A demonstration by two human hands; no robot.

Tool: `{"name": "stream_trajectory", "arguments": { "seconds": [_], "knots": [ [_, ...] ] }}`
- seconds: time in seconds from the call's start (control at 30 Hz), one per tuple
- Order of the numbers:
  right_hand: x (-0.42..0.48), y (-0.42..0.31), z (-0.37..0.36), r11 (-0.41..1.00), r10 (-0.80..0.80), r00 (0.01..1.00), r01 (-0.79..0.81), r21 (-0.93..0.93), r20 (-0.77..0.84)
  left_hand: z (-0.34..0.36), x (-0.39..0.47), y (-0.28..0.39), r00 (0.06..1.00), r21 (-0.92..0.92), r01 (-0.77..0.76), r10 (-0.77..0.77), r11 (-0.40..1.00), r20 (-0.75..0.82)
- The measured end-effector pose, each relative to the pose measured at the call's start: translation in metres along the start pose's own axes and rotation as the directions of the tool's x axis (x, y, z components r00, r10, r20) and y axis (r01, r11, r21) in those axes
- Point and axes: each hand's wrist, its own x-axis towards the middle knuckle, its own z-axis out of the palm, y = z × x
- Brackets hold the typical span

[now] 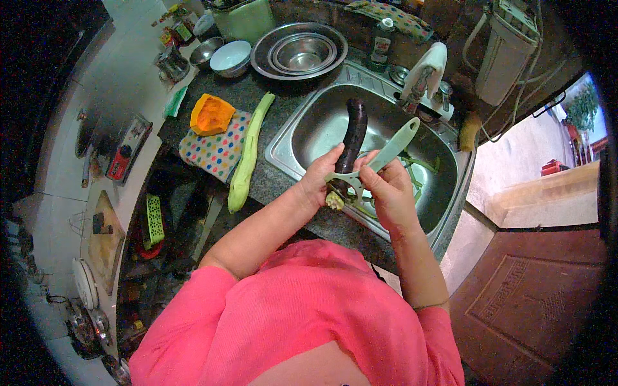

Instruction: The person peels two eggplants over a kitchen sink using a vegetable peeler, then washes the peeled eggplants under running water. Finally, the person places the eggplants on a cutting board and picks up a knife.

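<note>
My left hand [322, 176] grips a long dark purple eggplant [356, 126] near its lower end, holding it slanted over the near side of the steel sink [316, 118]. At the end closest to me the eggplant shows a pale, rough tip. In my right hand [392, 186] is a pale green peeler [393, 144], its handle pointing up and away. The peeler's head lies against or just over the eggplant near the pale tip; exact contact cannot be told. Green peelings [419, 176] lie in the sink, partly behind my right hand.
Left of the sink, a long peeled green gourd [251, 154] and a pumpkin piece [211, 115] lie by a dotted cloth [215, 149]. Nested steel basins [260, 58] and a white bowl [230, 55] stand behind. A cloth-wrapped faucet [425, 72] overhangs the sink's far right.
</note>
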Motion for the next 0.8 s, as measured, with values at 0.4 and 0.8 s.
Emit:
{"name": "stream_trajectory", "arguments": {
  "seconds": [0.4,0.8],
  "knots": [
    [-0.001,0.002,0.004,1.0,-0.022,1.0,0.023,-0.008,0.017,0.0,0.003,-0.002,1.0,0.074,-0.01,0.011,0.997,-0.02],
    [0.005,0.007,0.001,0.995,0.091,0.995,-0.092,0.038,0.03,-0.015,0.006,-0.005,0.999,-0.056,0.031,-0.031,0.998,-0.009]
  ]
}}
